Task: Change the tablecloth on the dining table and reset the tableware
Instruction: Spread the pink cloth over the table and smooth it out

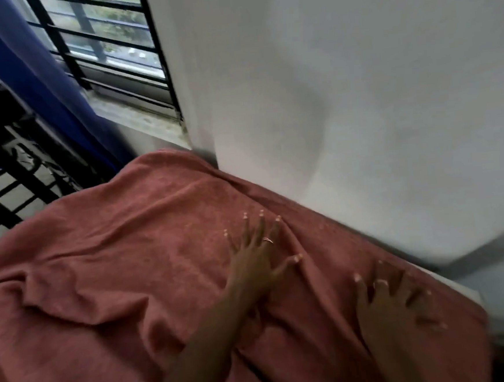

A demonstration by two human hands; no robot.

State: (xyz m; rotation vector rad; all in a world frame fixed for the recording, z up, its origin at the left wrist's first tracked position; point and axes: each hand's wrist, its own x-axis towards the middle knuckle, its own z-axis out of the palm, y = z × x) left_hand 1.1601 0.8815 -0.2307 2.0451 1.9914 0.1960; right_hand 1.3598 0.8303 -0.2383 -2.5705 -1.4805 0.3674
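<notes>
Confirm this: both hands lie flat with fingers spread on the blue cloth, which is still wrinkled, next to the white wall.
Wrong on the colour. The cloth is reddish-pink, not blue; the blue fabric is the curtain by the window. The rest holds: in the head view the left hand and right hand lie flat with fingers spread on the wrinkled cloth, beside the white wall.

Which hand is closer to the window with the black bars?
The left hand. It lies flat with fingers spread on the pink tablecloth, further up and left, toward the window. The right hand also lies spread on the cloth, lower right, near the table's corner.
</notes>
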